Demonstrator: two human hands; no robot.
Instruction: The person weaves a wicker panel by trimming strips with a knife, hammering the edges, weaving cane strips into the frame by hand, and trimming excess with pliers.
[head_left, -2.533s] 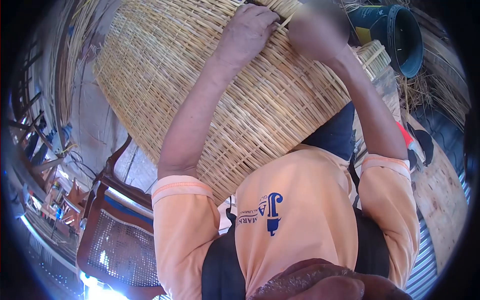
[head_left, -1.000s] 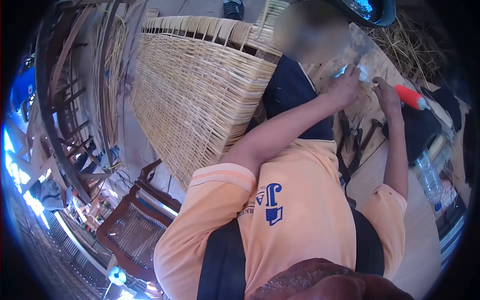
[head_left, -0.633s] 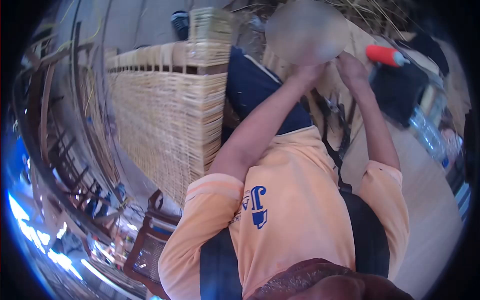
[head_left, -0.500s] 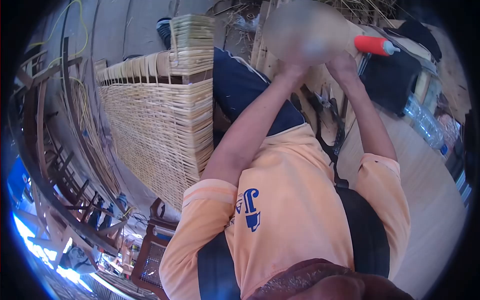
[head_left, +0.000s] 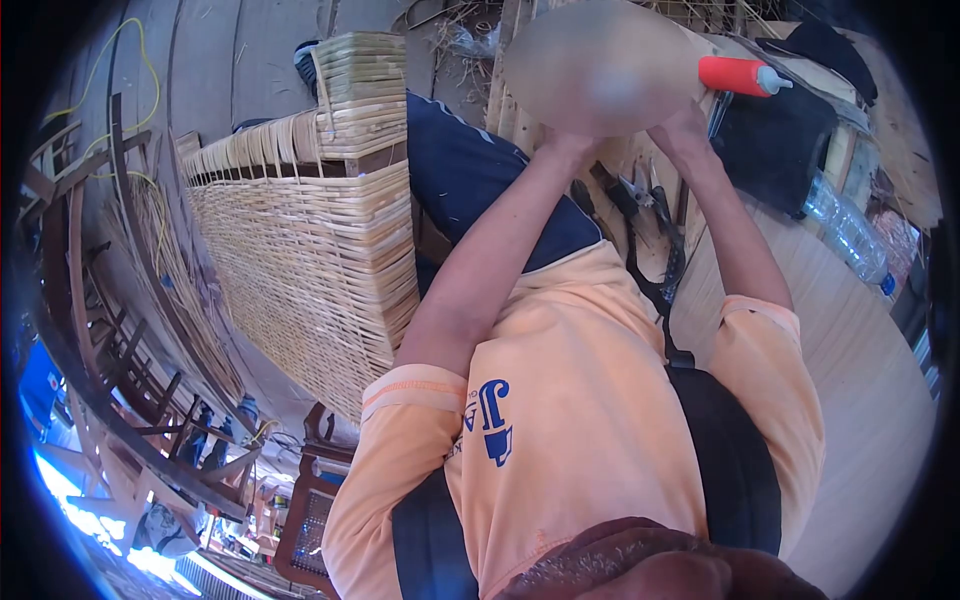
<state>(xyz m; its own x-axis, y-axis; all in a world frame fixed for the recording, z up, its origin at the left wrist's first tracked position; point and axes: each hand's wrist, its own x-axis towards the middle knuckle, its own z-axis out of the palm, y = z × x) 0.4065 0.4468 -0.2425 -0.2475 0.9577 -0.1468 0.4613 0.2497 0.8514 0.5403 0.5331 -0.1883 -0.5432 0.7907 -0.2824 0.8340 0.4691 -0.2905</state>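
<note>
My left hand (head_left: 572, 142) and my right hand (head_left: 680, 130) reach forward close together. A blurred oval patch covers the fingers of both, so their grip and anything in them are hidden. Beside my right hand lies a red squeeze bottle (head_left: 735, 75) with a pale nozzle. Nearer to me, between my forearms, is a pair of pliers (head_left: 638, 192) among dark-handled tools on a wooden surface. To the left of my left forearm stands a piece of furniture with a woven cane panel (head_left: 310, 255), close against my leg.
A black flat object (head_left: 775, 150), a clear plastic bottle (head_left: 850, 235) and a dark cap (head_left: 825, 65) lie at the right. A pale round tabletop (head_left: 810, 400) is beside my right arm. Bent wooden frames (head_left: 110, 390) and a yellow cord (head_left: 150, 60) are at the left.
The view has shifted slightly, so the woven panel and bottle sit a little further left. My left hand appears slightly lower and further left; the fingers stay hidden.
</note>
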